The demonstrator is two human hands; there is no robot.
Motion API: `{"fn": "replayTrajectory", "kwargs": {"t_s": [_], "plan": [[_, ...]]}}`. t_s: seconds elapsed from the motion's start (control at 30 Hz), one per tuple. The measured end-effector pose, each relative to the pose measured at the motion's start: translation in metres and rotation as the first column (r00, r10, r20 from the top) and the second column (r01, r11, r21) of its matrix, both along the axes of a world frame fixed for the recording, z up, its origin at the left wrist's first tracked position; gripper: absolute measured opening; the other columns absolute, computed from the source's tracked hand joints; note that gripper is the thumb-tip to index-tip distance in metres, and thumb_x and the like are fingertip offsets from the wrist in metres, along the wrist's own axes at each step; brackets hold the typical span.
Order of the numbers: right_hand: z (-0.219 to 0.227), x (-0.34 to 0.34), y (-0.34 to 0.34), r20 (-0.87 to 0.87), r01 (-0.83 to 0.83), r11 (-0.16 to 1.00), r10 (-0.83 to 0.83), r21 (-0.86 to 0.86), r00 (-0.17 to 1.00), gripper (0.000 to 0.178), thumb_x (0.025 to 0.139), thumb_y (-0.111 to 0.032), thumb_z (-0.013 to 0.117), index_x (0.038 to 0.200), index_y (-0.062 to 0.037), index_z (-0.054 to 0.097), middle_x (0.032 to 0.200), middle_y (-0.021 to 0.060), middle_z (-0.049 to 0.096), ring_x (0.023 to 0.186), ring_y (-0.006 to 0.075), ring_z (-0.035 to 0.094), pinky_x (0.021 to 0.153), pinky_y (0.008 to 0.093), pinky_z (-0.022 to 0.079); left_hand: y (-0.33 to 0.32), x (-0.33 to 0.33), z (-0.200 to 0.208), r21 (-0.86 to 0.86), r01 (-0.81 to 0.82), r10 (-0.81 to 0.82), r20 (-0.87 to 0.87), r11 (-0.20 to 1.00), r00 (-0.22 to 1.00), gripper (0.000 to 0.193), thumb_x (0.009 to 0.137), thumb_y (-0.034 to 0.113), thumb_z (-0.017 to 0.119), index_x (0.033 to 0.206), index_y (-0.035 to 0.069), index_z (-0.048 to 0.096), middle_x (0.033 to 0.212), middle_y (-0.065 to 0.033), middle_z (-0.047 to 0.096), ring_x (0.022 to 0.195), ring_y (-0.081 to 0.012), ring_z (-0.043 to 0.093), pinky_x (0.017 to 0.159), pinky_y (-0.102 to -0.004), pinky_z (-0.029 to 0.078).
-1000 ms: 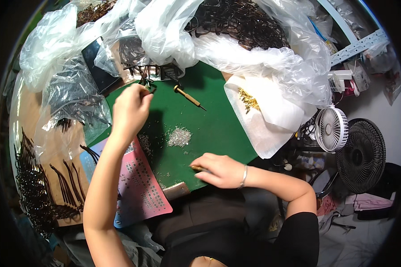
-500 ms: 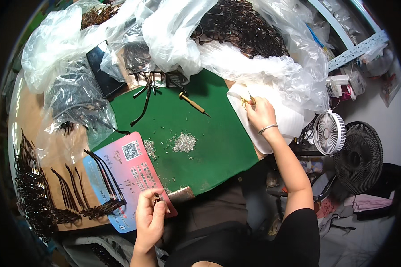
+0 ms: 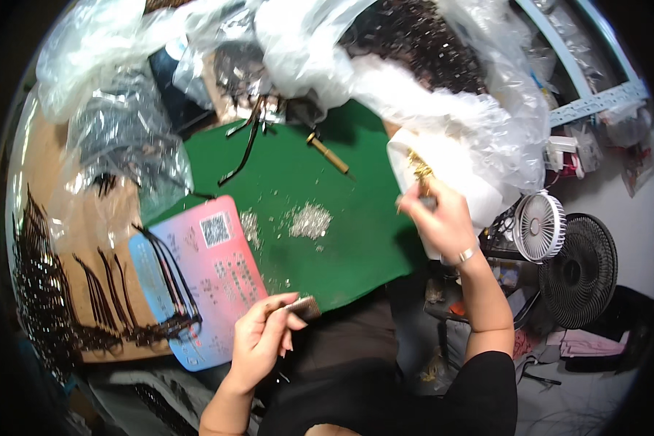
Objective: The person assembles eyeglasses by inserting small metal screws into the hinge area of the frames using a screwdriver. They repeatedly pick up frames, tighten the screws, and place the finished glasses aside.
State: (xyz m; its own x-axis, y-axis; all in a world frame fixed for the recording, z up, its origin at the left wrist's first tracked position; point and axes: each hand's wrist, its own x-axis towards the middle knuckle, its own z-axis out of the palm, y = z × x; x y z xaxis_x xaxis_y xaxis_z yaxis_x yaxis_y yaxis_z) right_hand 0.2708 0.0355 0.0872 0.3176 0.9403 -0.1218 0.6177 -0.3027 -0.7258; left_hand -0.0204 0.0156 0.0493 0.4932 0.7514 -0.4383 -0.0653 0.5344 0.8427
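My left hand point(image 3: 260, 340) is closed in a pinch near the front edge of the green mat point(image 3: 363, 247); what its fingers hold is mostly hidden. Beside the fingertips, a small brownish block point(image 3: 304, 308) sits at the mat's edge. My right hand point(image 3: 443, 224), smeared by motion, bends its fingers around something dark I cannot make out. Just past those fingers, small gold-coloured pieces point(image 3: 417, 164) lie on a white sheet point(image 3: 454, 171). A heap of tiny silvery pieces point(image 3: 311, 220) rests mid-mat, and a brass-handled screwdriver point(image 3: 328, 154) lies farther back.
A pink-and-blue printed board point(image 3: 221, 291) carries several dark eyeglass temples point(image 3: 168, 265). More dark temples point(image 3: 43, 291) are stacked at the left. Clear plastic bags point(image 3: 298, 54) line the back, one around a dark pile point(image 3: 418, 43). A white fan point(image 3: 539, 225) and a black fan point(image 3: 578, 269) stand right.
My right hand has come nearer and slightly right, away from the gold-coloured pieces. My left hand has shifted a little right, toward the brownish block. The whole view has shifted slightly.
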Motion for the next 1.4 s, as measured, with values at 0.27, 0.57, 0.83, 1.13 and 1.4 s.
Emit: {"fn": "replayTrajectory", "kwargs": {"t_s": [0.27,0.57,0.83,1.13,1.4], "plan": [[-0.026,-0.089,-0.030,-0.327,-0.381,0.893,0.444,0.239,0.834,0.011,0.076,-0.005,0.070,0.079,-0.0003,0.060,0.073,0.0090,0.061,0.062,0.0185,0.062,0.054,0.0275,0.048,-0.018,0.023,0.001,-0.017,0.086,-0.085,0.046,0.996,0.995,0.023,0.095,0.013,0.046,0.114,0.002,0.052,0.086,-0.0049,0.065,0.053,-0.0025,0.047,0.048,-0.0170,0.039],[-0.035,-0.100,-0.033,-0.093,-0.377,0.799,0.469,0.469,0.878,0.014,0.071,-0.003,0.072,0.077,-0.0010,0.059,0.072,0.0110,0.060,0.060,0.0228,0.061,0.051,0.0292,0.049,-0.019,0.027,-0.005,-0.038,0.005,0.000,0.140,0.999,0.990,0.021,0.096,0.015,0.046,0.110,0.001,0.052,0.086,-0.0052,0.065,0.052,-0.0027,0.046,0.048,-0.0173,0.038],[-0.031,-0.075,-0.010,-0.895,-0.526,0.814,0.020,-0.245,0.446,0.029,0.081,-0.021,0.070,0.094,-0.0001,0.054,0.077,0.0039,0.057,0.056,0.0060,0.051,0.048,0.0193,0.042,-0.013,0.019,-0.012,0.180,0.174,-0.170,-0.034,0.968,0.985,0.020,0.094,0.010,0.047,0.111,0.000,0.051,0.088,-0.0071,0.066,0.060,-0.0047,0.052,0.056,-0.0196,0.044],[-0.044,-0.072,-0.028,-0.444,-0.623,0.759,0.499,-0.191,0.744,0.049,0.081,-0.039,0.064,0.105,0.0003,0.047,0.099,0.0167,0.052,0.090,0.0235,0.055,0.080,0.0326,0.045,-0.019,0.010,-0.018,0.376,0.281,-0.199,-0.243,0.883,0.949,0.026,0.091,0.000,0.044,0.116,0.001,0.050,0.089,-0.0116,0.065,0.084,-0.0203,0.066,0.073,-0.0293,0.050],[-0.042,-0.058,-0.034,0.227,-0.538,0.831,0.557,-0.144,0.799,0.037,0.083,-0.010,0.058,0.117,-0.0064,0.045,0.092,0.0148,0.045,0.070,0.0293,0.059,0.058,0.0374,0.051,-0.007,0.007,-0.035,0.391,0.119,0.035,-0.366,0.913,0.930,0.025,0.090,-0.001,0.044,0.115,-0.001,0.049,0.084,-0.0100,0.065,0.070,-0.0149,0.061,0.065,-0.0258,0.047]]}}
